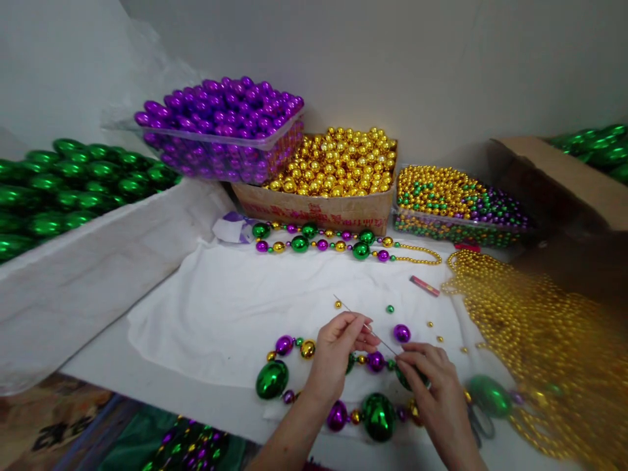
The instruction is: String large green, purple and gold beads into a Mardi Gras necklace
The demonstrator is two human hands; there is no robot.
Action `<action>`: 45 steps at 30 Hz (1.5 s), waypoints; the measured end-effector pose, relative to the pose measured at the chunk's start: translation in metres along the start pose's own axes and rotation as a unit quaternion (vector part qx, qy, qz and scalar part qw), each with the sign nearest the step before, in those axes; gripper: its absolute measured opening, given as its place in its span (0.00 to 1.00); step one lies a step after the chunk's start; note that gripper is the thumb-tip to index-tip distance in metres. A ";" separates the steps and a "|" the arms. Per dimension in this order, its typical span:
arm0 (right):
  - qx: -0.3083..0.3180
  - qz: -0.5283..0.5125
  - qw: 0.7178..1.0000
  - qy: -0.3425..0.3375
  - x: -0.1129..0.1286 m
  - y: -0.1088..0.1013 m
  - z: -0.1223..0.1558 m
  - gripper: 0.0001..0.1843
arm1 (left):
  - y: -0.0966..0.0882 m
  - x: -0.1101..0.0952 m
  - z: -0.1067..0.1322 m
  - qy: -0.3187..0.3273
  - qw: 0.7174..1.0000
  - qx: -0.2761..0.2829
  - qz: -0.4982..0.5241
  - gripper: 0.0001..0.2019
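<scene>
A long thin needle (383, 342) slants between my hands, its tip pointing up and left. My left hand (337, 350) pinches it near the middle. At its lower end, the fingertips of my right hand (434, 386) close on it. A small gold bead (338, 305) is by the tip; whether it is threaded, I cannot tell. Under and around my hands lies a strand with large green (377, 417), purple (337, 415) and gold beads (308, 348), partly covered by them. Just beyond my right hand sit a loose purple bead (401, 333) and a small green bead (390, 309).
A finished-looking bead necklace (322, 245) lies at the back of the white cloth (210, 307). Behind it stand a purple-bead tub (279, 134), a gold-bead carton (314, 208) and a mixed-bead tub (461, 224). Gold chains (530, 327) and scissors (483, 425) are at right.
</scene>
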State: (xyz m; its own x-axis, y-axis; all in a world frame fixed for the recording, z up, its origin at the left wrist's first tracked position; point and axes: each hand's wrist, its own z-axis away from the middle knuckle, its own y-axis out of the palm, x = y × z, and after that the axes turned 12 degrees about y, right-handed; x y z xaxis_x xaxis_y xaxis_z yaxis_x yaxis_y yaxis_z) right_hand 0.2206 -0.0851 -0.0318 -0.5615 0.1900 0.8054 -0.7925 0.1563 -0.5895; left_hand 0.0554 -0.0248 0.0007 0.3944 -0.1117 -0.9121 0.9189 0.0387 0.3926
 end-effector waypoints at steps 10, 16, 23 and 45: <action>0.000 -0.033 0.999 0.004 -0.003 -0.009 -0.011 0.09 | 0.002 -0.004 -0.003 -0.015 0.999 -0.017 0.040 0.14; 0.064 -0.055 0.996 0.021 0.002 -0.016 -0.016 0.13 | 0.001 -0.006 -0.001 0.009 1.000 -0.003 0.018 0.13; 0.070 -0.198 0.964 0.163 0.008 -0.025 -0.012 0.17 | 0.002 -0.016 0.004 0.017 0.999 0.049 0.015 0.15; -0.104 -0.114 0.970 0.189 0.021 -0.056 0.005 0.11 | -0.063 0.024 -0.086 0.067 0.932 0.074 -0.348 0.07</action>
State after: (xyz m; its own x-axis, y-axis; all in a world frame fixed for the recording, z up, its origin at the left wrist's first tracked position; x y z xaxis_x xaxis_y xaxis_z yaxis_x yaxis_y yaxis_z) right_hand 0.2525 -0.0945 0.0186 -0.2186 0.4630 0.8590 -0.7985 0.4211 -0.4302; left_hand 0.0076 0.0555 -0.0559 -0.2911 0.0669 -0.9543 0.9450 -0.1356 -0.2978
